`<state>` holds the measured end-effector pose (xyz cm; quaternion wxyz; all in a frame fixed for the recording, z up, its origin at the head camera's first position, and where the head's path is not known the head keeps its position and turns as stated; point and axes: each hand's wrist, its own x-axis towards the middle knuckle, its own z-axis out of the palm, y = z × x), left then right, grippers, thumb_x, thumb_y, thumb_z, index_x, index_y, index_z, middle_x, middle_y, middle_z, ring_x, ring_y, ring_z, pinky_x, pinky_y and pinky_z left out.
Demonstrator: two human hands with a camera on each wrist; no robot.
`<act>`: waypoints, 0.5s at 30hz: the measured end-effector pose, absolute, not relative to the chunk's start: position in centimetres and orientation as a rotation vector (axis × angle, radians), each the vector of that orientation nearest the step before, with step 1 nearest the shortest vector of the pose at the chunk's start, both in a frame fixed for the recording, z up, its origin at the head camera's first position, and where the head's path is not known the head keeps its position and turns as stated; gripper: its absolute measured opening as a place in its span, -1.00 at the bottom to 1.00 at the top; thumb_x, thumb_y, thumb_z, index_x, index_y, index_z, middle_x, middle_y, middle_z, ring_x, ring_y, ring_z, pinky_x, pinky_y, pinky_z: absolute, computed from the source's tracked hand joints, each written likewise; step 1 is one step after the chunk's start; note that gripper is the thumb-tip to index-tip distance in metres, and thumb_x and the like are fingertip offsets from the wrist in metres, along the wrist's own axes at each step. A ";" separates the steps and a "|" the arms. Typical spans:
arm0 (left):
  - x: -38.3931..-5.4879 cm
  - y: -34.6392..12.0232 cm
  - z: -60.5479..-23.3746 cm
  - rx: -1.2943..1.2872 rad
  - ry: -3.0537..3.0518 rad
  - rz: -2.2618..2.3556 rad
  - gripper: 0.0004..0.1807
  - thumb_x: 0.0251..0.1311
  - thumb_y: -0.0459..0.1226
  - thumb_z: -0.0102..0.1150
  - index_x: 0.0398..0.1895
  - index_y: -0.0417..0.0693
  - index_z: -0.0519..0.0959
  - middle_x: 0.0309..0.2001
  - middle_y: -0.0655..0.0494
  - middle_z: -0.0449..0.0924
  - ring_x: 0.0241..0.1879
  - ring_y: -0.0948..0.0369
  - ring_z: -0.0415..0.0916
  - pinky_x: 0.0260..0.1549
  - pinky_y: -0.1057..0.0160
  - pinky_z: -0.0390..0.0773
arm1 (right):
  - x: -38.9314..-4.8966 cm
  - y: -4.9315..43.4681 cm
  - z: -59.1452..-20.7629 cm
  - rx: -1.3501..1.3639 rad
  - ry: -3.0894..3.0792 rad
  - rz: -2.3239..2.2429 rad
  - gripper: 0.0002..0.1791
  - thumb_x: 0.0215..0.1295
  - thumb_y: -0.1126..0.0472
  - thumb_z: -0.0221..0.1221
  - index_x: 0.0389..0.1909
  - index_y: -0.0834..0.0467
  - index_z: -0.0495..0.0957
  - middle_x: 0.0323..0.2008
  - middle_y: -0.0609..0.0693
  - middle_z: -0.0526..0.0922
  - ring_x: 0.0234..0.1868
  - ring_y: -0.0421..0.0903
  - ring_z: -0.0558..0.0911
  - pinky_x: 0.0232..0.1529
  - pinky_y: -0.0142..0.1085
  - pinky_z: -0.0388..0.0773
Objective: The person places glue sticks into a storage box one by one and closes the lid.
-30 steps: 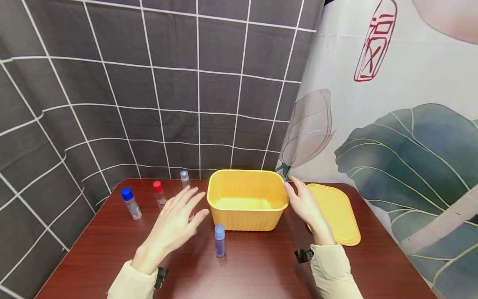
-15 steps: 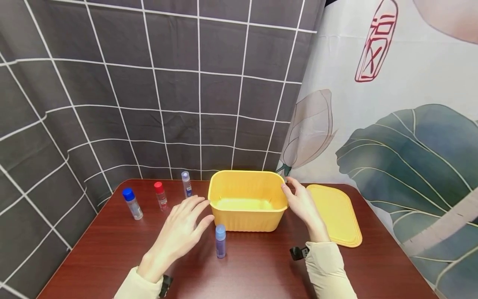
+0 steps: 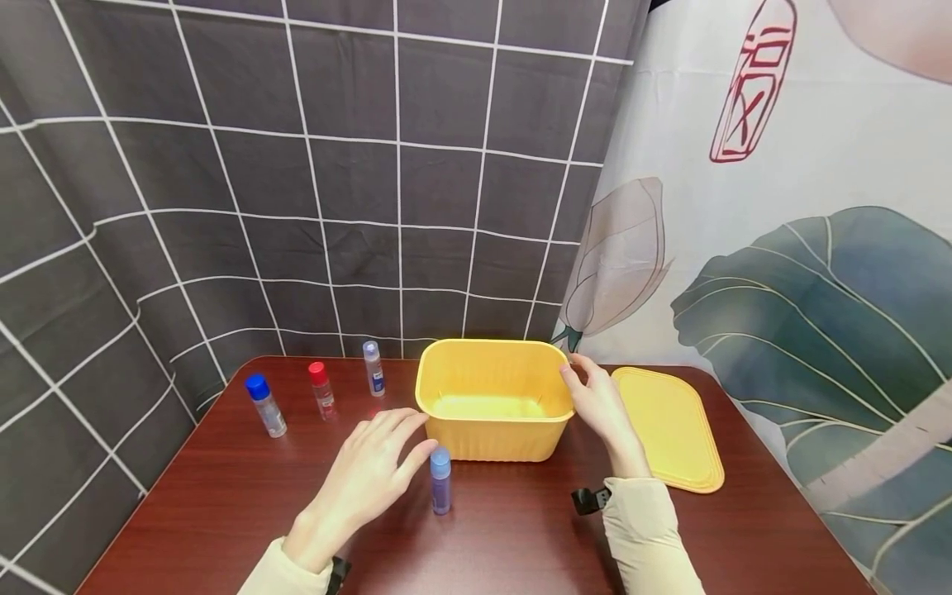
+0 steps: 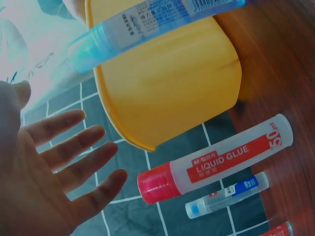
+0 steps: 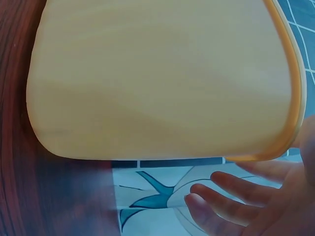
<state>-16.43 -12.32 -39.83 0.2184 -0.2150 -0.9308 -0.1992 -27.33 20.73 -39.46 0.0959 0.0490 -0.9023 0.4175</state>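
Note:
My left hand (image 3: 372, 467) is held over the table with spread fingers and nothing in them. Just to its right stands a glue bottle with a light blue cap (image 3: 440, 487). Beyond the fingers, a red-capped liquid glue bottle (image 4: 221, 164) shows large in the left wrist view; in the head view the hand mostly hides it. A yellow plastic box (image 3: 494, 438), uncovered, sits at the middle. My right hand (image 3: 604, 409) is at the box's right rim, thumb and fingertips close to the edge. Its fingers (image 5: 236, 194) extend beside the outer wall in the right wrist view.
At the back left stand a blue-capped glue bottle (image 3: 266, 405), a red-capped one (image 3: 322, 391) and a clear-capped one with a blue label (image 3: 374, 369). A yellow lid (image 3: 669, 426) lies flat right of the box. The dark red table (image 3: 513, 545) ends at a gridded curtain (image 3: 357, 182).
My left hand has moved right and down toward the light-blue-capped bottle, uncovering the clear-capped one. The right hand has come slightly closer to the box rim. The box stays in place.

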 end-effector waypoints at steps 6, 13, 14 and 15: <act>-16.1 -11.8 -40.1 -0.600 -2.625 -0.555 -0.54 0.32 0.09 0.11 0.15 0.07 0.58 0.02 0.16 0.60 0.06 0.14 0.51 0.04 0.03 0.46 | -27.7 20.7 -39.6 0.116 -2.659 1.267 -0.49 0.50 0.07 0.00 0.30 0.32 0.37 0.16 0.31 0.52 0.14 0.19 0.52 0.16 0.04 0.43; -16.0 -11.3 -40.5 -0.593 -2.650 -0.579 -0.54 0.31 0.07 0.14 0.13 0.03 0.58 -0.04 0.19 0.61 -0.04 0.15 0.57 -0.07 0.04 0.56 | -28.1 20.8 -39.6 0.085 -2.654 1.304 -0.50 0.50 0.08 0.01 0.27 0.36 0.40 0.09 0.33 0.55 0.07 0.19 0.56 0.10 0.03 0.48; -16.0 -11.3 -40.5 -0.597 -2.646 -0.578 -0.55 0.31 0.07 0.15 0.12 0.03 0.59 -0.06 0.20 0.61 -0.06 0.16 0.58 -0.09 0.05 0.57 | -28.1 20.8 -39.7 0.085 -2.652 1.304 -0.51 0.50 0.08 0.02 0.25 0.36 0.41 0.08 0.33 0.56 0.06 0.18 0.57 0.09 0.02 0.49; -16.0 -11.3 -40.6 -0.604 -2.641 -0.578 -0.56 0.31 0.06 0.15 0.11 0.03 0.59 -0.07 0.20 0.61 -0.08 0.16 0.59 -0.11 0.05 0.58 | -28.2 20.9 -39.7 0.084 -2.650 1.298 -0.51 0.49 0.09 0.03 0.24 0.36 0.42 0.07 0.32 0.57 0.04 0.18 0.58 0.08 0.02 0.50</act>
